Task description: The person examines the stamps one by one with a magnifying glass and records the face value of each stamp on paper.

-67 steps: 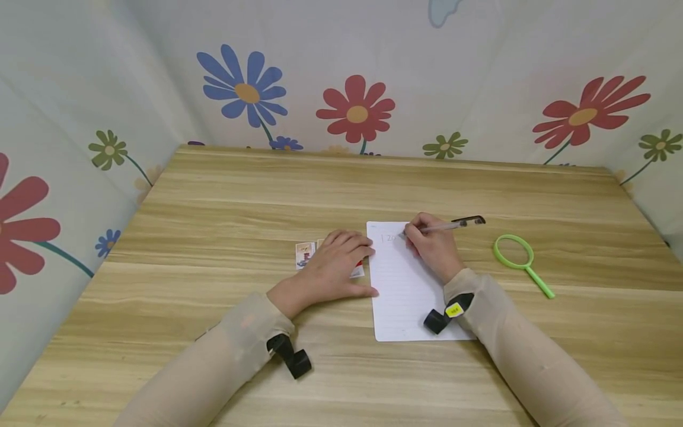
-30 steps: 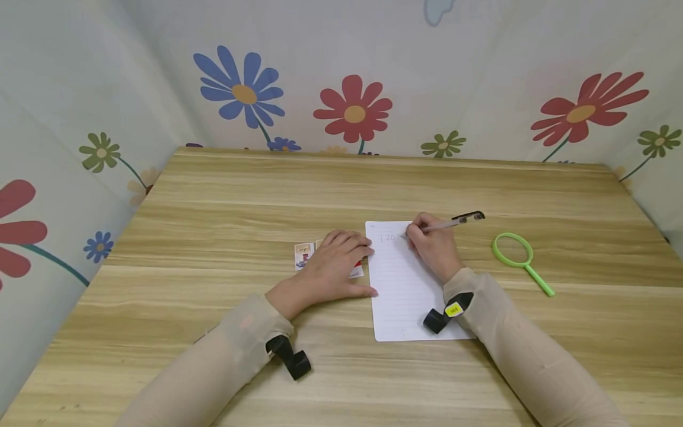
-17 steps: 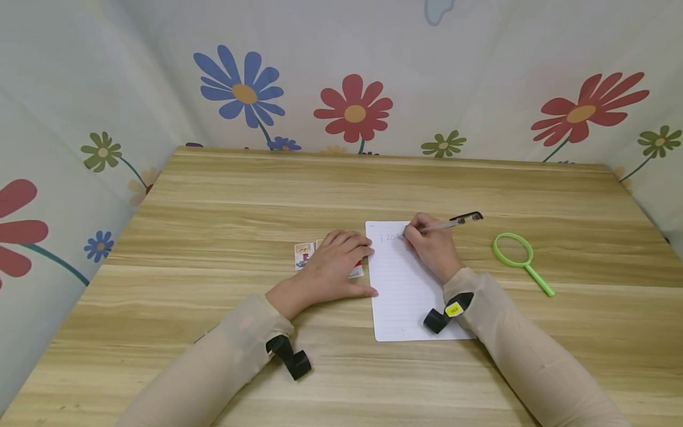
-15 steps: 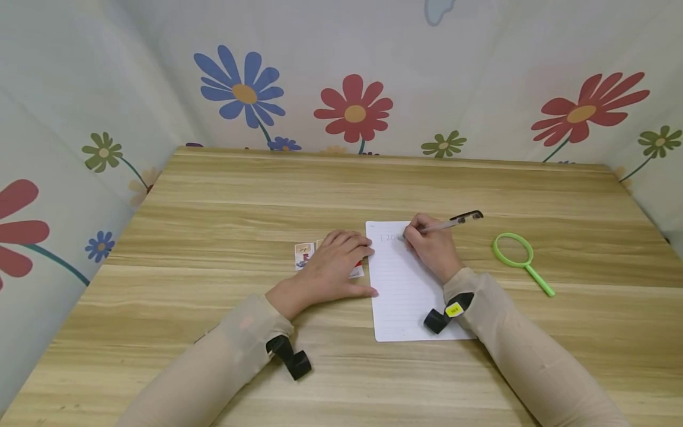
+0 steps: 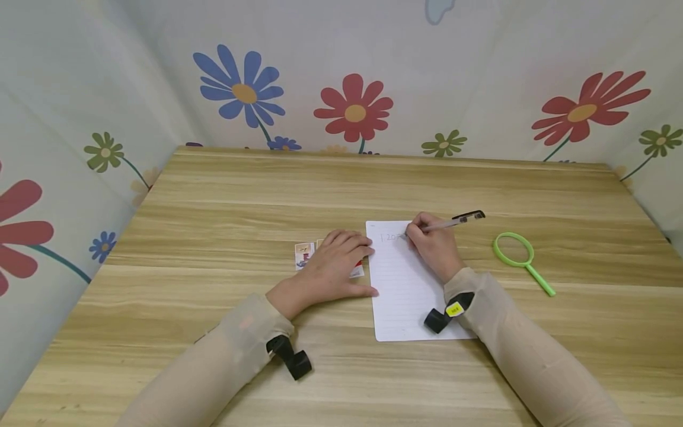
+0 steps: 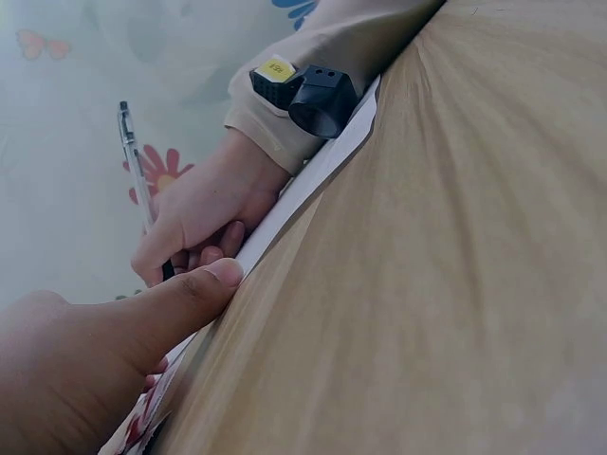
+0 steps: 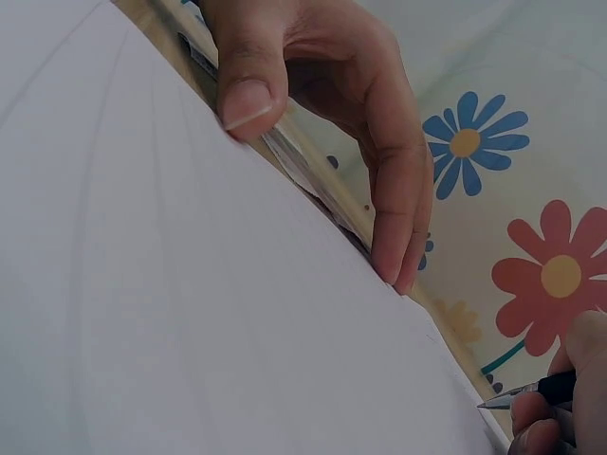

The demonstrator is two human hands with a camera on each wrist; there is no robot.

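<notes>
A lined white sheet point(image 5: 405, 296) lies on the wooden table, with small handwritten marks near its top edge. My right hand point(image 5: 434, 246) pinches a clear pen point(image 5: 448, 224) with a black cap end; its tip point(image 7: 495, 402) is at the paper in the right wrist view. My left hand point(image 5: 336, 267) rests palm down, fingers spread, with thumb and fingertips on the sheet's left edge. Beneath it lie small printed cards point(image 5: 305, 255), mostly hidden by the hand. In the left wrist view the thumb point(image 6: 204, 289) touches the paper's edge.
A green magnifying glass point(image 5: 513, 249) lies on the table point(image 5: 256, 196) to the right of the sheet. Behind the table hangs a pale cloth point(image 5: 480, 53) printed with flowers. Black wrist cameras sit on both sleeves.
The pen has made small movements along the top line, and another mark shows after the earlier ones. My left hand has stayed in place on the sheet's edge.
</notes>
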